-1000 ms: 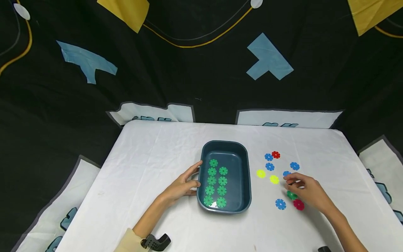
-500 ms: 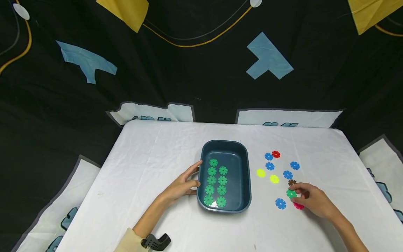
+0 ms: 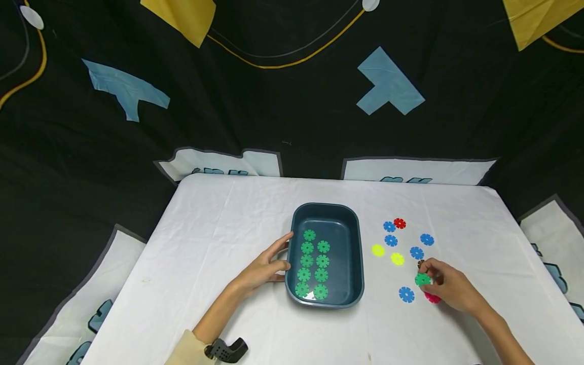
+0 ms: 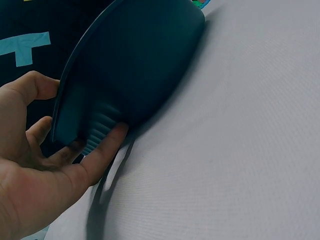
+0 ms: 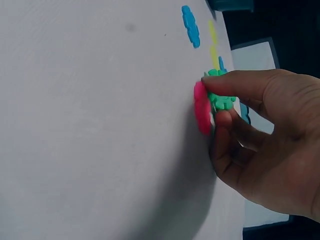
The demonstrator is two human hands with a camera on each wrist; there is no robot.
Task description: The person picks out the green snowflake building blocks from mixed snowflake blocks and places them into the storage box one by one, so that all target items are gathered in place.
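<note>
A dark blue-green tray (image 3: 344,253) stands on the white table, with several green notched discs (image 3: 321,275) in two columns on its left side. My left hand (image 3: 260,266) rests against the tray's left wall with its fingers spread; in the left wrist view, fingertips touch the rim and the ridged outer wall. Over at the right, my right hand (image 3: 453,289) pinches a green notched disc (image 5: 222,102) between thumb and fingers. That disc is tilted up in the right wrist view. A pinkish-red disc (image 5: 202,109) lies just beside it, partly covered in the head view.
Around the right hand lie several blue discs (image 3: 406,294), two yellow discs (image 3: 397,259) and a red disc (image 3: 399,223). A brown disc (image 3: 421,263) is mostly hidden by the right fingers. Behind the table hangs a black cloth (image 3: 283,116).
My right hand has moved toward me from beside the blue and brown discs to the green disc, and its fingers have closed on that disc. The left hand and tray stay put.
</note>
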